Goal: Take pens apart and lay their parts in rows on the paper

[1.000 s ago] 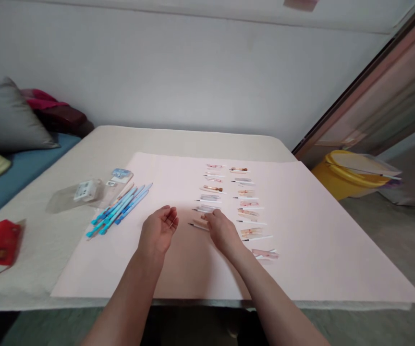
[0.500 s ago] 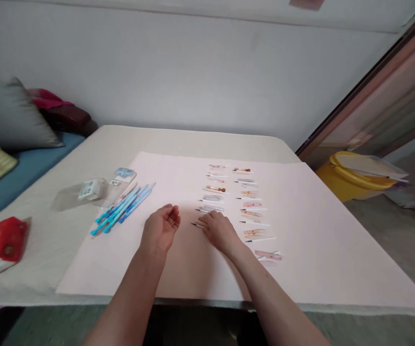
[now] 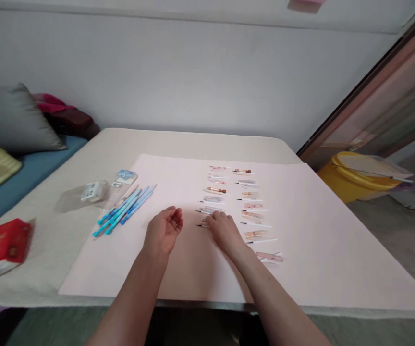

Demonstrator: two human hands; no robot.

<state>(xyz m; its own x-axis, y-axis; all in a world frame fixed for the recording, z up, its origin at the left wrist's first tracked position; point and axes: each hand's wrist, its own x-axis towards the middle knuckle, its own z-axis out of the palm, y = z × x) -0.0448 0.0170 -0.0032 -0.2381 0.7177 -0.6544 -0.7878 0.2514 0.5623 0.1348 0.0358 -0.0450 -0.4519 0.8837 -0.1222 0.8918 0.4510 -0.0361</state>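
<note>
My left hand (image 3: 164,229) hovers over the pink sheet, palm turned inward, its fingers loosely curled with nothing in them. My right hand (image 3: 225,229) is low on the sheet, fingers bent down and together over a small set of pen parts (image 3: 201,225) at the near end of the left column. A thin dark tip and pale pieces stick out left of its fingertips; the rest is hidden under the hand. Just beyond lies another group of clear barrel pieces and a white pen refill (image 3: 207,211). A second column of pen parts (image 3: 255,216) runs to the right.
Blue pens (image 3: 126,209) lie in a pile at left, beside a clear plastic package (image 3: 94,191) and a small blue-and-white packet (image 3: 126,176). A red-and-white pack (image 3: 4,250) sits at the table's left edge. A yellow bin (image 3: 344,180) stands beyond the right side.
My right hand has slid slightly right, showing more of the refill's tip end. My left hand has barely moved. The whole view has shifted a little.
</note>
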